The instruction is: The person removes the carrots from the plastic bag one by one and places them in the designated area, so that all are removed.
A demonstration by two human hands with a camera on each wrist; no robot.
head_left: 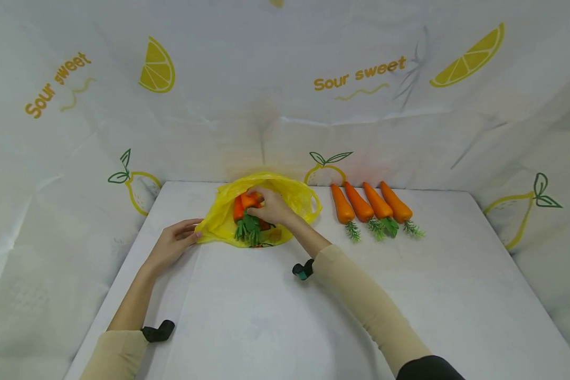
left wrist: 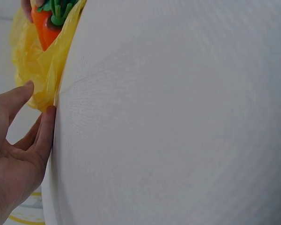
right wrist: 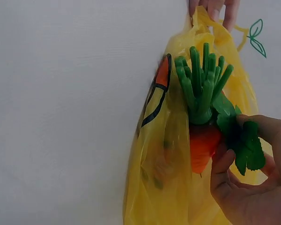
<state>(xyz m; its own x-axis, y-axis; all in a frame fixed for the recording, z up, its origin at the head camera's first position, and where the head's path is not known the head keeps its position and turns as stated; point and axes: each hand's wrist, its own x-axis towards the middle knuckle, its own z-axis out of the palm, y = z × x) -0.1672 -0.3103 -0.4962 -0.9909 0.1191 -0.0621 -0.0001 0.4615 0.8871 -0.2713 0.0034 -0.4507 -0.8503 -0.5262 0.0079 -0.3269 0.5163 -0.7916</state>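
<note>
A yellow plastic bag (head_left: 209, 221) lies on the table, its mouth spread wide toward me. Inside it are orange carrots (head_left: 238, 209) with green tops (right wrist: 207, 89). My right hand (head_left: 272, 207) reaches into the mouth, its thumb and fingers pinching a carrot (head_left: 250, 200) near its leafy green top (right wrist: 248, 145). At the bag's left edge, my left hand (head_left: 173, 244) touches the plastic with fingers extended. In the left wrist view, the left thumb (left wrist: 24, 96) stands apart from the fingers beside the bag. The lower ends of the bagged carrots are hidden.
Several carrots (head_left: 361, 205) lie in a row on the white table (head_left: 247, 306), right of the bag, green tops toward me. A white cloth (head_left: 247, 105) with lemon prints hangs behind the table and at its sides.
</note>
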